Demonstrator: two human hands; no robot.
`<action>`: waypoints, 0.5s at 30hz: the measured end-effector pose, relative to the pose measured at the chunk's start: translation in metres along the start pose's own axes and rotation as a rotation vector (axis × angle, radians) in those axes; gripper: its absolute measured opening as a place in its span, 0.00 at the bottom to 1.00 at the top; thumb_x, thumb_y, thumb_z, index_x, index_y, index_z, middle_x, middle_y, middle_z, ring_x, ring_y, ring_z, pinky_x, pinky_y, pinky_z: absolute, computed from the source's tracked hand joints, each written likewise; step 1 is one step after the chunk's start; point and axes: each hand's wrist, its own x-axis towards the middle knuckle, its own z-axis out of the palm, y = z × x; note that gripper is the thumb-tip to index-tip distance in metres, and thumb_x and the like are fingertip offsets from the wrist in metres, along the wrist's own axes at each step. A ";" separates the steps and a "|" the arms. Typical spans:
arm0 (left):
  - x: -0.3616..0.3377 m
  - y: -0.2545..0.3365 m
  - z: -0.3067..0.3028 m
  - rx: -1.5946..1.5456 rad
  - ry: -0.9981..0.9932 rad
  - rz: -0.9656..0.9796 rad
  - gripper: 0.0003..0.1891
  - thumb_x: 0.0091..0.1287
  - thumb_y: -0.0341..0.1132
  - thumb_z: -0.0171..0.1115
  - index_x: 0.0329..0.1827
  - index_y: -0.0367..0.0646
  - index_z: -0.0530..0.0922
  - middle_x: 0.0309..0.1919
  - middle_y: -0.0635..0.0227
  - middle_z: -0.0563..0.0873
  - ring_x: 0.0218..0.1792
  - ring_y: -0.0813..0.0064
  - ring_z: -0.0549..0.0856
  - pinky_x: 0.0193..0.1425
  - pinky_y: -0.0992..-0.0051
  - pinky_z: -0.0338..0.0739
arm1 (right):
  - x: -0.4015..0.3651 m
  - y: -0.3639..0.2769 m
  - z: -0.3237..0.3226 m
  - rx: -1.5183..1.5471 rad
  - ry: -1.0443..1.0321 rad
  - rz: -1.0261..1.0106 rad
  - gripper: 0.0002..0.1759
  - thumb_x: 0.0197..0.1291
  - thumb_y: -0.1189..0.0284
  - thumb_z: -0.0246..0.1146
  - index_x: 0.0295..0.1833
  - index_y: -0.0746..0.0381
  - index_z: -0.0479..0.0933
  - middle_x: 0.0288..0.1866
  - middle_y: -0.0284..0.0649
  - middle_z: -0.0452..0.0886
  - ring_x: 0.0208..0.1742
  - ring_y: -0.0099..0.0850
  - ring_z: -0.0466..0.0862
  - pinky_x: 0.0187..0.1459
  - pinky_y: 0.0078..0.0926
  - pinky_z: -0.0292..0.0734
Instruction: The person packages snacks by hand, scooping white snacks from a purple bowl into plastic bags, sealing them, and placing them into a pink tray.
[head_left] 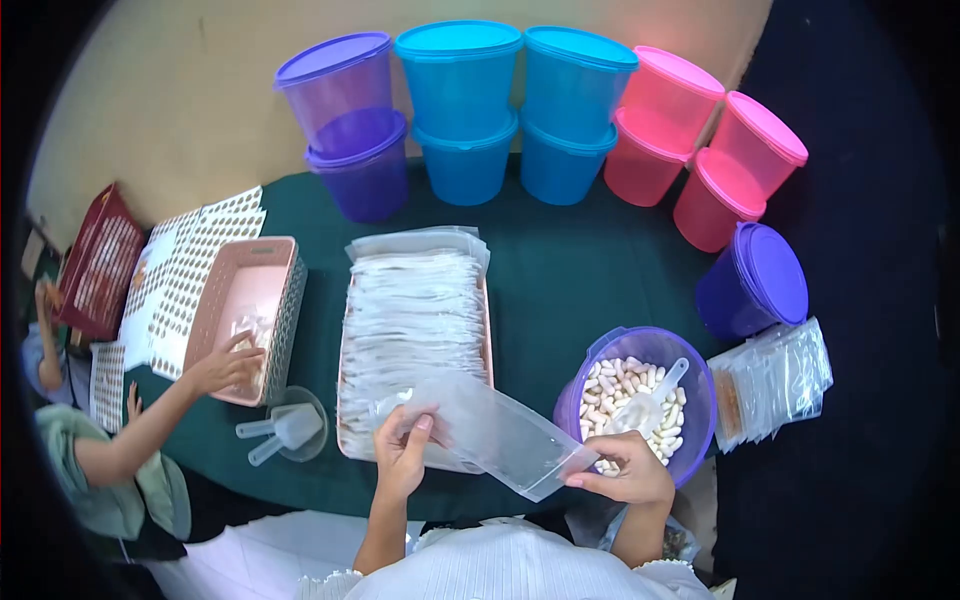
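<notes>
Clear pouch (500,435) held tilted above the near edge of the worktop (560,270), between the tray (489,340) of stacked pouches and the purple bowl (695,445) of white capsules. Left hand (403,450) pinches its upper end with closed fingers; right hand (628,475) grips the lower end beside the bowl.

On the surface (560,270) you have eleven lidded round plastic tubs (560,160): four blue lidded tubs (458,70), four pink lidded tubs (665,95) and three purple lidded tubs (335,85), plus one lidless purple tub of white capsules (568,400) with one clear plastic scoop (650,400) in it. You can count two pink slatted baskets (285,320), one dark red basket (100,260) and one clear round lid (315,440) bearing what look like two more scoops (290,428). Your left hand (403,450) and right hand (628,472) pinch one clear plastic pouch (500,435); the stacked pouches (415,310) are too many to count.
</notes>
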 end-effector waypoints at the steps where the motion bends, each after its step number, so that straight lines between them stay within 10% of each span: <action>1: -0.005 -0.003 0.005 -0.036 0.031 0.032 0.09 0.63 0.29 0.52 0.42 0.32 0.74 0.26 0.61 0.81 0.24 0.75 0.80 0.30 0.78 0.75 | -0.002 -0.003 -0.003 -0.019 0.007 0.004 0.05 0.47 0.80 0.63 0.32 0.68 0.78 0.27 0.39 0.80 0.29 0.26 0.79 0.32 0.19 0.72; 15: -0.091 -0.023 0.144 0.354 0.592 0.282 0.19 0.52 0.25 0.61 0.48 0.36 0.69 0.42 0.61 0.74 0.43 0.71 0.75 0.47 0.74 0.70 | -0.071 0.020 -0.097 -0.084 0.003 -0.283 0.05 0.39 0.82 0.64 0.27 0.71 0.78 0.19 0.43 0.76 0.19 0.26 0.76 0.22 0.18 0.66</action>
